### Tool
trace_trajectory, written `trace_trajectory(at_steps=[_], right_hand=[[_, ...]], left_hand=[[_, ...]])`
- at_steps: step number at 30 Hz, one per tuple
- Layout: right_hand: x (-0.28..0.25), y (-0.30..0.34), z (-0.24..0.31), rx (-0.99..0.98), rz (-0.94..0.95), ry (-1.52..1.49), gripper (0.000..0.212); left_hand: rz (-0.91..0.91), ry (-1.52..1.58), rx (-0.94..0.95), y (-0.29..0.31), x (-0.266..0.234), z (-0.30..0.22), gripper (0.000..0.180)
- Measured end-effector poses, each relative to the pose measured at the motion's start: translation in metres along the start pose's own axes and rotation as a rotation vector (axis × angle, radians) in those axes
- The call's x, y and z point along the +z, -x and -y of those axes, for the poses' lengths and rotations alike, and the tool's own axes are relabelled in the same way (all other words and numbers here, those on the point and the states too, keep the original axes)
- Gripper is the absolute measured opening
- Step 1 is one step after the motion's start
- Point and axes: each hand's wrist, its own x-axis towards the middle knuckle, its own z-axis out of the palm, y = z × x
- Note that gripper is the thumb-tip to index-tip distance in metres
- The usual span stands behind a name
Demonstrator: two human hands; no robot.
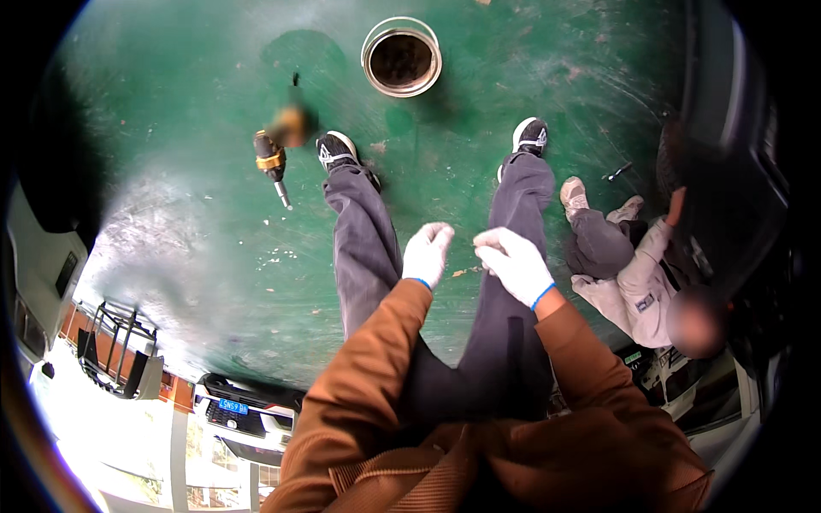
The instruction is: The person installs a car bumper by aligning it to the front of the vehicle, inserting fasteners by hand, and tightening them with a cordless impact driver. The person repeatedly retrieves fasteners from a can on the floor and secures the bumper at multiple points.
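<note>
Both my hands wear white gloves with blue cuffs and are held above my lap, a small gap apart. My left hand (pixel 428 254) has its fingers curled together near my left thigh. Opposite it, my right hand (pixel 518 267) brings thumb and fingertips together over my right leg. What either hand holds, if anything, is hidden. Down on the green floor to the left lies a yellow-and-black cordless impact wrench (pixel 270 159) with a long socket on its nose. Farther out stands an open metal pail (pixel 433 79) with a wire handle and dark contents.
On the right, a person in a light top (pixel 643 286) crouches beside a dark vehicle (pixel 727 205). A small dark tool (pixel 617 173) lies on the floor near that person's feet. A black metal rack (pixel 120 342) and a white vehicle (pixel 248 409) stand at lower left.
</note>
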Motion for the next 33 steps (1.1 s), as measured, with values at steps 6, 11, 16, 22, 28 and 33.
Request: trace_trajectory(at_steps=[6,11,16,22,28,33], right_hand=[[0.011,-0.142,-0.005,-0.079,-0.016,0.213,0.026],[-0.005,-0.212,-0.001,-0.176,-0.066,0.351,0.025],[-0.003,-0.251,0.019,-0.268,-0.093,0.379,0.026],[0.026,-0.274,0.059,-0.407,-0.136,0.39,0.024],[0.053,-0.331,0.089,-0.72,-0.337,0.738,0.024],[0.068,-0.427,0.127,-0.302,-0.055,1.043,0.032]], left_hand=[[-0.05,-0.02,0.05,-0.056,0.013,0.006,0.04],[0.052,0.199,-0.086,-0.065,0.015,-0.047,0.04],[0.062,0.23,-0.101,-0.072,0.011,-0.053,0.04],[0.067,0.268,-0.117,-0.076,0.008,-0.07,0.04],[0.065,0.299,-0.115,-0.078,0.005,-0.079,0.04],[0.085,0.31,-0.112,-0.079,0.006,-0.083,0.039]])
